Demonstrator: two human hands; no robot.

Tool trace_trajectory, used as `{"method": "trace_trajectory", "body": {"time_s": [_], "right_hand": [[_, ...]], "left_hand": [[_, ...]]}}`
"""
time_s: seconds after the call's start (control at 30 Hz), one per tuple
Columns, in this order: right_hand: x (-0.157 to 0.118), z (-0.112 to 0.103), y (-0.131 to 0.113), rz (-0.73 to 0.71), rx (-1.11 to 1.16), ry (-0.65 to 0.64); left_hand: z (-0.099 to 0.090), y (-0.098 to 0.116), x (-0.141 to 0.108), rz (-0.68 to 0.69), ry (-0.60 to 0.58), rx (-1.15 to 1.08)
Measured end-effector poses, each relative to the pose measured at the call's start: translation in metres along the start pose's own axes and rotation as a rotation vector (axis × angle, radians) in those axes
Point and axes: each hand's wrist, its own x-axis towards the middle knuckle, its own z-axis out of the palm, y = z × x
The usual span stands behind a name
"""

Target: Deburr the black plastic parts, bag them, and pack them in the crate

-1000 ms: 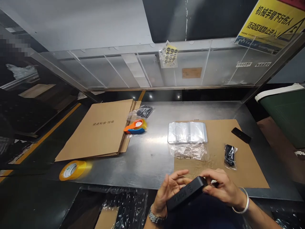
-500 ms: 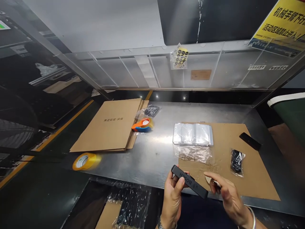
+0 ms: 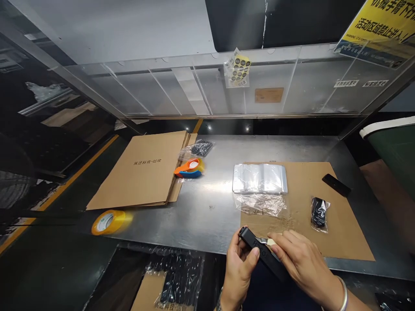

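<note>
My left hand [image 3: 238,270] is closed around one end of a long black plastic part [image 3: 266,259] with raised lettering, held tilted above the bench's front edge. My right hand [image 3: 303,261] grips a small knife [image 3: 270,242] with a cream handle, its metal blade against the upper side of the part. What the blade does at the surface is too small to make out. Beyond my hands lies a stack of clear plastic bags [image 3: 259,178]. A bagged black piece [image 3: 319,212] and a bare black piece [image 3: 336,185] rest to the right.
A cardboard sheet [image 3: 343,233] covers the bench's right part. Flattened cartons [image 3: 142,177], an orange-and-blue tape dispenser [image 3: 189,169] and a yellow tape roll [image 3: 108,222] lie leftward. Below the bench stands a plastic-lined box [image 3: 129,270]. A clear panel [image 3: 220,101] borders the back.
My right hand has moved left to the black part and brought the knife blade against it. The part has turned slightly in my left hand. The view has shifted a little.
</note>
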Motion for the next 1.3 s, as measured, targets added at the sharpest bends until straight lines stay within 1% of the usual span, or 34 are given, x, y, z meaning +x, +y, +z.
{"method": "trace_trajectory", "body": {"time_s": [0.47,0.57,0.67,0.8,0.87,0.93,1.1,1.23,1.3], "right_hand": [[0.002,0.003,0.004,-0.025,-0.059,0.04],[0.005,0.009,0.011,0.002,-0.09,0.099],[0.008,0.013,0.016,0.016,-0.049,0.146],[0.009,0.009,0.013,-0.009,0.068,0.103],[0.008,0.006,0.009,-0.028,0.089,0.07],[0.008,0.003,0.006,-0.043,0.071,0.052],[0.008,0.005,0.007,-0.068,-0.004,0.078],[0.009,0.014,0.015,0.008,-0.052,0.104],[0.011,0.02,0.022,0.046,-0.023,0.111]], "left_hand": [[-0.003,-0.004,0.002,-0.02,0.016,0.029],[-0.003,-0.002,0.001,-0.033,0.009,0.04],[-0.002,0.0,0.001,-0.037,0.004,0.052],[0.001,0.002,0.004,-0.057,0.005,0.041],[0.003,0.003,0.004,-0.067,0.016,0.034],[0.003,0.003,0.004,-0.075,0.025,0.032],[0.004,0.004,0.002,-0.105,0.024,0.024],[0.007,0.007,0.0,-0.065,0.002,0.043],[0.007,0.006,0.0,-0.05,0.002,0.065]]}}
